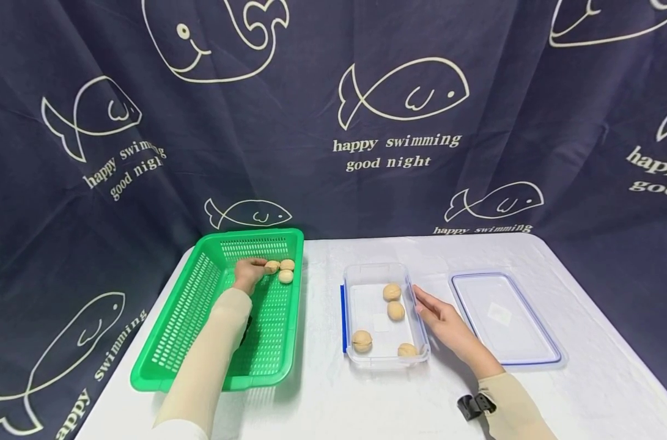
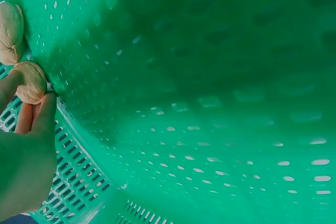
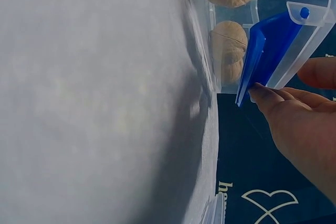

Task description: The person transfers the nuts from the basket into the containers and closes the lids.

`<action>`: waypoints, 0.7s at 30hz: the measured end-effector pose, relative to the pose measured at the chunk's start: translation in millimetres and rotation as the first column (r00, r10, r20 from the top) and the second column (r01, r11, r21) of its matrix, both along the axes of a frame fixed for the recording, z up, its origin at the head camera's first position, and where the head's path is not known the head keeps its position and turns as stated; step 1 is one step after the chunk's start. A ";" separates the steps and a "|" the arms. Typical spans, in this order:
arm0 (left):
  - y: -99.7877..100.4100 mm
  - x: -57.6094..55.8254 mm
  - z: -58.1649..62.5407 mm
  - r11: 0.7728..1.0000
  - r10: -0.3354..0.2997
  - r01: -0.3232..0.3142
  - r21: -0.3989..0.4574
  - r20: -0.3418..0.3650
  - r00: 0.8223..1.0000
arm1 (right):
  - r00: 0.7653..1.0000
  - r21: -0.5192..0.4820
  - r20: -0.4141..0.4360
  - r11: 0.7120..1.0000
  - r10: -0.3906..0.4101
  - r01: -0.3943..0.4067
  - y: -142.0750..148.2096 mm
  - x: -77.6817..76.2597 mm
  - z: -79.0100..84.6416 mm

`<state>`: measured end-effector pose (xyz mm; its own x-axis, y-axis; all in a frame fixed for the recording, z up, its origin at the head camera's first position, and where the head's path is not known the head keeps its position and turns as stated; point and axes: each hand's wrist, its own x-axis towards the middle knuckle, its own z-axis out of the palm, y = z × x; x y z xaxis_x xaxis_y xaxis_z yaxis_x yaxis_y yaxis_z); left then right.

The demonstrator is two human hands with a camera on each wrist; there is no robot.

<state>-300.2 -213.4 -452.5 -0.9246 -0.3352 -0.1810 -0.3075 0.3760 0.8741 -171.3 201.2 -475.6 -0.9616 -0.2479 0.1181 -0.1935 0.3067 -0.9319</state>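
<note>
Inside the green basket (image 1: 297,305), my left hand (image 1: 247,273) pinches a walnut (image 2: 32,83) between thumb and fingers, close to the far right corner. Two more walnuts, one at the back (image 1: 287,264) and one nearer (image 1: 286,277), lie right beside it. My right hand (image 1: 445,324) rests against the right side of a clear plastic box (image 1: 378,363), its fingers fairly straight. In the right wrist view, a fingertip touches the lower edge of the box's blue latch flap (image 3: 270,43). Several walnuts, one at the front left (image 1: 362,341), lie spread over the box floor.
A clear lid (image 1: 506,321) with a blue seal lies flat to the right of the box. White cloth (image 1: 322,397) covers the table. Behind it hangs a dark blue curtain (image 1: 311,159) with fish drawings. My right wrist wears a black camera mount (image 1: 476,404).
</note>
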 end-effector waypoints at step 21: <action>2.7 -0.4 -0.7 0.985 -0.062 0.060 -0.160 -0.008 0.998 | 1.000 -0.012 0.007 1.000 0.000 0.000 -0.4 -0.1 0.4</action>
